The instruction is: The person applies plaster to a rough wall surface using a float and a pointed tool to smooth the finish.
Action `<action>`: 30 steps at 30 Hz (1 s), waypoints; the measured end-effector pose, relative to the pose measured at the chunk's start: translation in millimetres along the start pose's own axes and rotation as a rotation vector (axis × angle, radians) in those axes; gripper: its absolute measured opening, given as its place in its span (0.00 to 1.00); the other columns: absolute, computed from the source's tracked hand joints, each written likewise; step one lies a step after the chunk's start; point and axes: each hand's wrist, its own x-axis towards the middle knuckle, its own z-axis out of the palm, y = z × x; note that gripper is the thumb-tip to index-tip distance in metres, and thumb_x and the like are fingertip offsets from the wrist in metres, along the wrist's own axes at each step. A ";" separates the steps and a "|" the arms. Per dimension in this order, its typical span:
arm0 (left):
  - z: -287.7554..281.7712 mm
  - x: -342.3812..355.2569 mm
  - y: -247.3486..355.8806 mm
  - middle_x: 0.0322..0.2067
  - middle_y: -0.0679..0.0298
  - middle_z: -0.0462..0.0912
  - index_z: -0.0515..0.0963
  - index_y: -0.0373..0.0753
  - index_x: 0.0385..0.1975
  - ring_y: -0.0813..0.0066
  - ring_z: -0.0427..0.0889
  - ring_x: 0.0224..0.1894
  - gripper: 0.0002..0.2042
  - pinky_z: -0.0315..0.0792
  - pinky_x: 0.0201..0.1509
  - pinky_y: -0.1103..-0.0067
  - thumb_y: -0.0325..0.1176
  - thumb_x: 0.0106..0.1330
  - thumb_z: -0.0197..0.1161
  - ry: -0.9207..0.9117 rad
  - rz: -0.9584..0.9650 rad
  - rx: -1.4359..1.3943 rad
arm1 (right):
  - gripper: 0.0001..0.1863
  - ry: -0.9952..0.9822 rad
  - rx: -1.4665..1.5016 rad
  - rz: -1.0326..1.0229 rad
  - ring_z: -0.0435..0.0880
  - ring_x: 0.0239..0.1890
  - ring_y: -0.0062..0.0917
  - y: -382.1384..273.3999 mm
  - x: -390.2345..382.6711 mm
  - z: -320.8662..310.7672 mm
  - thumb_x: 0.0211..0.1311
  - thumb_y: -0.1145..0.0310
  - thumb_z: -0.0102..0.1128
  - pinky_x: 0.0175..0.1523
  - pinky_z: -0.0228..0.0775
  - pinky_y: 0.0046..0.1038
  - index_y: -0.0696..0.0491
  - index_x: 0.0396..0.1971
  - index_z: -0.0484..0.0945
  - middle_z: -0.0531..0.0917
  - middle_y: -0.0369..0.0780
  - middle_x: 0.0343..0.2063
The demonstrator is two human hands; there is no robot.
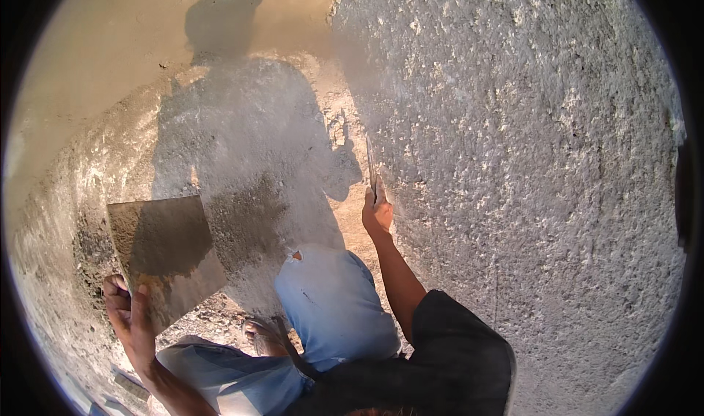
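While L hand (132, 315) has fingers gripping board (196, 288), R hand (378, 216), w/ arm (397, 277) outstretched, grasps thin tool (372, 165).

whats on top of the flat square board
A dark brown, wet-looking coating covers the far part of the grey square board; the left hand holds its left edge. The surface beneath the coating is hidden.

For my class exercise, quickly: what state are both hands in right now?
Left hand: closed, holding the board by its edge.
Right hand: closed, holding a thin tool.
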 end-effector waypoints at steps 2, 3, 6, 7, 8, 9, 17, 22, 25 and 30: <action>3.1 1.0 -2.2 0.29 0.72 0.60 0.64 0.39 0.28 0.85 0.56 0.29 0.07 0.53 0.35 0.86 0.27 0.62 0.57 0.044 0.146 0.017 | 0.26 -0.001 0.056 0.029 0.82 0.32 0.51 0.5 -22.7 3.9 0.65 0.55 0.46 0.42 0.72 0.46 0.38 0.63 0.64 0.82 0.55 0.27; 5.8 1.5 -3.9 0.28 0.73 0.59 0.64 0.39 0.28 0.85 0.55 0.28 0.07 0.53 0.34 0.86 0.27 0.62 0.57 0.064 0.221 0.018 | 0.26 -0.125 0.019 0.091 0.81 0.34 0.51 -4.1 -17.4 2.6 0.63 0.59 0.49 0.40 0.72 0.45 0.45 0.63 0.66 0.81 0.57 0.32; 12.4 12.6 -7.6 0.25 0.74 0.60 0.64 0.40 0.29 0.85 0.56 0.27 0.06 0.54 0.32 0.86 0.26 0.63 0.56 -0.001 0.162 0.039 | 0.24 -0.105 0.045 0.090 0.80 0.33 0.55 19.0 40.5 41.8 0.63 0.61 0.48 0.40 0.71 0.45 0.49 0.59 0.70 0.81 0.58 0.29; 15.2 12.7 -7.0 0.24 0.74 0.60 0.65 0.40 0.29 0.86 0.56 0.26 0.06 0.54 0.32 0.86 0.26 0.63 0.56 0.017 0.154 0.020 | 0.23 -0.045 0.121 0.017 0.80 0.30 0.52 19.4 36.1 42.6 0.63 0.61 0.49 0.36 0.71 0.43 0.51 0.58 0.71 0.81 0.56 0.27; 19.0 12.0 -5.9 0.24 0.74 0.61 0.65 0.40 0.29 0.86 0.55 0.26 0.06 0.54 0.31 0.86 0.26 0.63 0.56 0.034 0.146 0.000 | 0.23 0.017 0.197 -0.056 0.80 0.26 0.48 21.5 28.0 41.2 0.63 0.61 0.50 0.33 0.71 0.41 0.52 0.56 0.72 0.81 0.53 0.24; 21.4 11.1 -3.8 0.23 0.75 0.61 0.65 0.40 0.29 0.86 0.55 0.25 0.06 0.54 0.31 0.86 0.26 0.63 0.56 0.056 0.138 -0.018 | 0.22 0.076 0.274 -0.130 0.80 0.22 0.45 19.6 20.2 40.9 0.63 0.61 0.51 0.29 0.71 0.40 0.54 0.55 0.73 0.81 0.51 0.21; 11.5 16.6 -1.7 0.24 0.73 0.63 0.64 0.40 0.30 0.88 0.57 0.25 0.06 0.54 0.29 0.86 0.26 0.63 0.55 -0.019 0.162 -0.009 | 0.17 -0.292 0.840 0.479 0.55 0.08 0.12 12.1 41.2 34.2 0.66 0.60 0.55 0.13 0.46 0.21 0.51 0.51 0.77 0.61 0.26 0.10; 19.7 12.3 -0.6 0.23 0.73 0.63 0.64 0.41 0.30 0.87 0.57 0.24 0.07 0.53 0.29 0.86 0.28 0.63 0.56 0.046 0.198 -0.007 | 0.18 -0.340 0.901 0.501 0.55 0.08 0.12 17.1 8.1 18.4 0.67 0.59 0.52 0.13 0.46 0.19 0.48 0.53 0.74 0.61 0.27 0.10; 19.7 13.2 0.7 0.22 0.74 0.63 0.64 0.41 0.30 0.87 0.57 0.24 0.06 0.53 0.29 0.86 0.29 0.63 0.56 0.027 0.143 0.007 | 0.20 -0.418 0.954 0.486 0.55 0.09 0.11 7.7 44.0 28.0 0.68 0.60 0.50 0.14 0.46 0.19 0.48 0.57 0.73 0.60 0.26 0.10; 17.9 12.8 10.2 0.23 0.74 0.64 0.65 0.41 0.30 0.88 0.57 0.24 0.06 0.53 0.28 0.86 0.29 0.63 0.56 0.036 0.113 0.125 | 0.22 -0.201 0.597 0.237 0.57 0.11 0.10 41.3 15.9 44.6 0.66 0.60 0.52 0.16 0.48 0.20 0.52 0.58 0.72 0.64 0.27 0.10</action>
